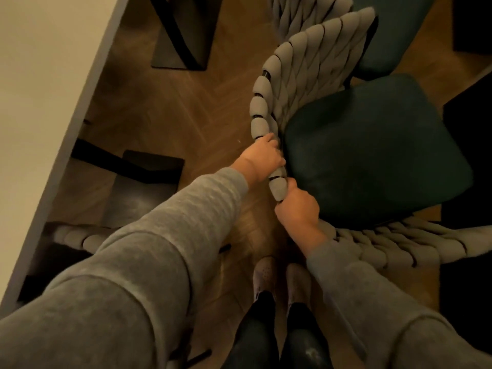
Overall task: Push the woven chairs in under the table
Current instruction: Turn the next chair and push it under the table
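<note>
Head camera looked down on a wooden floor [159, 107], and from my station I saw both hands on the same chair [372, 150]. The left hand [262, 155] was wrapped round the padded woven rim [262, 102] of its backrest, fingers curled over the far side. The right hand [298, 209] gripped the same rim just below, with one loop of the weave showing between the two hands. That chair, with its dark green seat, stood to the right of the pale counter [53, 75], well apart from it, with bare floor between. Its backrest was on the side nearer the counter. A second chair [394, 30] of the same make stood just beyond it at the top of the view. A third backrest [386, 243] ran along the lower right beneath the right forearm, close to the green seat's near edge; I could not tell whether they touched. At the lower left a fourth backrest [77, 235] sat by the counter's edge, mostly in shadow. Black counter legs [181, 30] stood on the floor. Grey sleeves [159, 249] covered both arms, and two light shoes [266, 278] stood side by side near the held chair.
</note>
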The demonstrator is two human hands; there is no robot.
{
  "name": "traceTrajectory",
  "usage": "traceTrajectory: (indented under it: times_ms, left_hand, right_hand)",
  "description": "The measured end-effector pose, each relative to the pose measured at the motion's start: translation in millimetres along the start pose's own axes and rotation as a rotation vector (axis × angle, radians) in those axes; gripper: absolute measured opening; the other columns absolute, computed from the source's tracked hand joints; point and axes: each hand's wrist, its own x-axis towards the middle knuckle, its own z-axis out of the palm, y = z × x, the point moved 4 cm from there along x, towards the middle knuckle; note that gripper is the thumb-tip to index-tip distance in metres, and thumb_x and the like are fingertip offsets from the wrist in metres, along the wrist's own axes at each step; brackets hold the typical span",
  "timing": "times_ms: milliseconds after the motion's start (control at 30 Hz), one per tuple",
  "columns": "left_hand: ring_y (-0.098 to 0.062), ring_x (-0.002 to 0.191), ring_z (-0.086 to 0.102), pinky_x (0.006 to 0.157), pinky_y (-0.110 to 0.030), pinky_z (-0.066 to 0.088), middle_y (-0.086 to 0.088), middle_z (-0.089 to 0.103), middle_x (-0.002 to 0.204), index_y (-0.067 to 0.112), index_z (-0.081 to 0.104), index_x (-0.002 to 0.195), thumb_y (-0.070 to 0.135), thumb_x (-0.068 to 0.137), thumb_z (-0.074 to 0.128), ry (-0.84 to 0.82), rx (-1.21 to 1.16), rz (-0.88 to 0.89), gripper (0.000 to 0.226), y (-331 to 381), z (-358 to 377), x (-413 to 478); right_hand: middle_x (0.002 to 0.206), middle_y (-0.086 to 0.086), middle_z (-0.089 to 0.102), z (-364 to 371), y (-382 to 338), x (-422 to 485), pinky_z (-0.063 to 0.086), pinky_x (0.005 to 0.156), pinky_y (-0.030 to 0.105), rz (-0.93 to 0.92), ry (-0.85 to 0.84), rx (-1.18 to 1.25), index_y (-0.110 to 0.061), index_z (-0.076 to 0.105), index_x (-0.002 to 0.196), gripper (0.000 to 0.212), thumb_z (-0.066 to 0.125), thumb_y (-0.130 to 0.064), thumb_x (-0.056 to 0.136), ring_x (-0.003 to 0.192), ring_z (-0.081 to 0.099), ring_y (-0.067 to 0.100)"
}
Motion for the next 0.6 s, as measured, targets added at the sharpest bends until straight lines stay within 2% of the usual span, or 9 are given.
traceTrajectory:
  times_ms: [200,333,600]
  left_hand:
    - [-0.025,0.112,0.050,0.102,-0.039,0.035,0.001,0.064,0.115,0.029,0.058,0.121,0.027,0.092,0.056,0.056,-0.092,0.010,0.029,32.4,6.0,-23.2]
    - [-0.024,0.110,0.048,0.101,-0.037,0.035,0.005,0.064,0.114,0.030,0.059,0.116,0.027,0.091,0.057,0.066,-0.198,-0.026,0.026,74.1,-1.3,-44.9]
    - [-0.024,0.111,0.046,0.100,-0.037,0.031,0.005,0.063,0.115,0.027,0.059,0.117,0.026,0.093,0.054,0.070,-0.348,-0.105,0.024,191.3,-35.1,-82.7]
  right_hand:
    - [0.125,0.012,0.059,8.6,14.5,-35.5,0.049,0.086,0.041,0.000,-0.093,0.017,-0.021,0.035,0.140,0.056,0.060,-0.023,0.091,0.113,0.059,0.032]
    - [0.128,0.011,0.058,15.8,40.9,-70.4,0.049,0.090,0.041,0.001,-0.131,-0.047,-0.024,0.030,0.145,0.061,0.060,-0.026,0.091,0.116,0.059,0.030]
    - [0.125,0.009,0.061,30.0,124.5,-154.8,0.051,0.089,0.043,-0.004,-0.189,-0.107,-0.025,0.036,0.141,0.056,0.060,-0.024,0.090,0.115,0.059,0.031]
